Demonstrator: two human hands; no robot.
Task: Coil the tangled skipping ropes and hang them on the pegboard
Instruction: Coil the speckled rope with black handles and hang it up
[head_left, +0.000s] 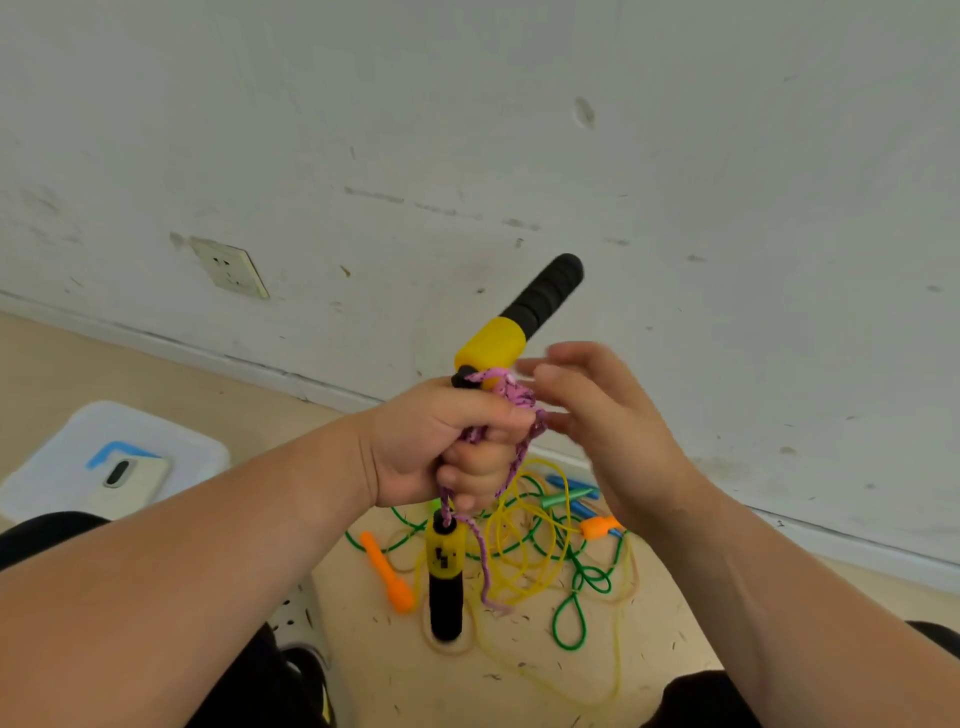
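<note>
- A lidded plastic box (200, 448) with a phone (130, 480) on it sits on the floor at far left, apart from the work.
- The left hand (441, 441) is closed tight around the bunched pink rope (511, 400). It should keep that fist firm so the loops cannot slip.
- One yellow-and-black handle (524, 317) juts up above the fist and the other handle (445, 577) hangs below. Bringing both together would make a neater coil.
- The right hand (597, 415) is blurred, with fingers straight and holding nothing, just beside the rope's top wrap. It should probably take the loose tail and wind it snugly round the bundle.
- The yellow rope (524, 551) and green rope (571, 618) lie tangled on the floor beneath, so the dangling pink end should be kept out of them.
- No pegboard is in view.
</note>
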